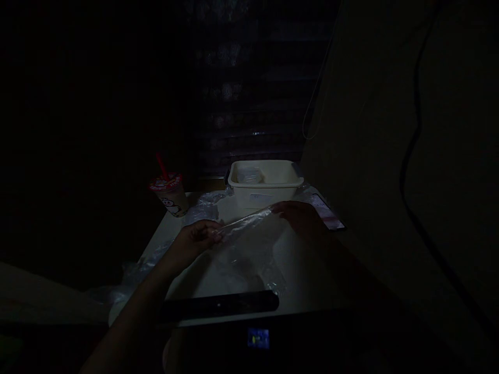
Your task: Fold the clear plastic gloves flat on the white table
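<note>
The view is very dark. A clear plastic bag [249,223] is stretched between my two hands above a white table [312,291]. My left hand [200,234] pinches its left end, with the fingers closed. At the bag's upper right end, my right hand [294,209] grips the other corner, its fingers dim. The lower part of the bag hangs towards the tabletop, and its outline is faint. Just behind the hands stands a white bin [257,196] with clear plastic packets [249,175] inside.
A lidded drink cup [173,200] with a red straw stands at the back left. Crumpled plastic [205,206] lies beside it, more along the left edge. A phone [328,212] rests at the right. A long black object [220,305] lies along the front edge.
</note>
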Demonstrator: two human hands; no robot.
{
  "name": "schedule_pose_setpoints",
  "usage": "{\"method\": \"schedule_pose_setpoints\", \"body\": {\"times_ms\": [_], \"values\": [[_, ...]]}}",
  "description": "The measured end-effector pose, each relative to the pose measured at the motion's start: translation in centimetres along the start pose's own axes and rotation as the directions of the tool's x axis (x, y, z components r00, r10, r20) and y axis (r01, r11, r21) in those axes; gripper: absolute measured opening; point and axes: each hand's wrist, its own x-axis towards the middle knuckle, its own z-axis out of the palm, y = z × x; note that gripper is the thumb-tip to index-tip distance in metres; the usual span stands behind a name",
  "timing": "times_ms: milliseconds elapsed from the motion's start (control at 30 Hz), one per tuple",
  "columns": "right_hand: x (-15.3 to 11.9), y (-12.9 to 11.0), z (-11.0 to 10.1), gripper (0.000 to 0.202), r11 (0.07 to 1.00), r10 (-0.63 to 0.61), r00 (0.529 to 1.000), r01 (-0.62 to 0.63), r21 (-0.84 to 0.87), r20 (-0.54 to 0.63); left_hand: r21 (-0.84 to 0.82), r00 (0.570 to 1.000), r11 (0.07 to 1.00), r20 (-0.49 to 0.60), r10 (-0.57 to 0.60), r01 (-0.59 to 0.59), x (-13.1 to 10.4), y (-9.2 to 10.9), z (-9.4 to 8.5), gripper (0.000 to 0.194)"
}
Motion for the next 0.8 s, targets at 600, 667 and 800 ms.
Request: {"method": "schedule_pose_setpoints", "body": {"times_ms": [600,667,800], "values": [[-1.0,-5.1,1.5,0.016,0.969,-0.147,0.982,0.119,-0.217,-0.118,-0.121,0.998,0.991,0.015,-0.057,0.058,0.2,0.1,4.7,0.020],[-0.9,-4.8,1.3,0.029,0.970,-0.153,0.981,0.126,-0.210,-0.121,-0.209,0.998,0.976,0.016,-0.062,0.064,0.2,0.4,4.4,0.020],[-0.7,-4.2,0.9,0.011,0.920,-0.170,0.983,0.132,-0.370,-0.071,-0.292,0.997,0.954,-0.001,-0.073,0.069,0.1,0.2,4.1,0.022]]}}
